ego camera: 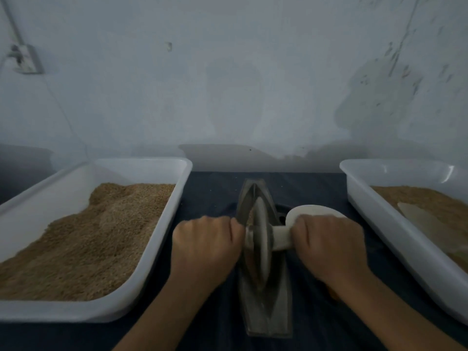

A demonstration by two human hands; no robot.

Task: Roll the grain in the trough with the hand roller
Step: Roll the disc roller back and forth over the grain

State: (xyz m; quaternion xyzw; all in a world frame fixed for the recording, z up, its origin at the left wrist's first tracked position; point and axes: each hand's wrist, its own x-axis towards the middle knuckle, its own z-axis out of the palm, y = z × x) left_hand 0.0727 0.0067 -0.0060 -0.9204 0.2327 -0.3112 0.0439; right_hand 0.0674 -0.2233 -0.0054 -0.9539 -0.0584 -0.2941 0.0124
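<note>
A narrow grey boat-shaped trough (266,312) lies lengthwise on the dark cloth in the middle. A pale disc-shaped hand roller (259,239) stands upright in its groove, near the trough's middle. A little brown grain (250,215) shows in the groove just beyond the disc. My left hand (206,245) grips the roller's left handle, which is hidden inside the fist. My right hand (329,247) grips the white right handle (279,236).
A white tray (162,249) heaped with brown grain stands at the left. Another white tray (379,224) with grain and a flat pale scoop stands at the right. A white round object (314,211) lies behind my right hand. The wall is close behind.
</note>
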